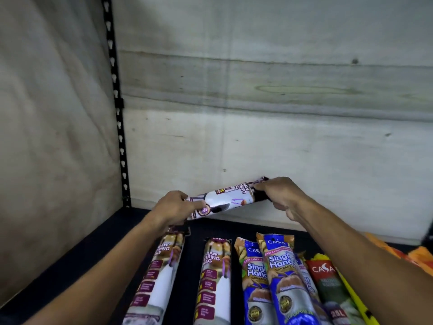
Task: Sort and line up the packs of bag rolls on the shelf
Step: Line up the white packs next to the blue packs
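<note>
A white drawstring-bag pack [225, 200] is being gripped at its ends by the left hand [172, 207] and right hand [281, 195], above the shelf's [77, 261] back edge, behind packs being kept in a row [234, 282].

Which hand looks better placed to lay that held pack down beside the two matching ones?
Probably the left hand: it grips the drawstring pack right above the two matching packs, while the right hand pinches the far end.
</note>
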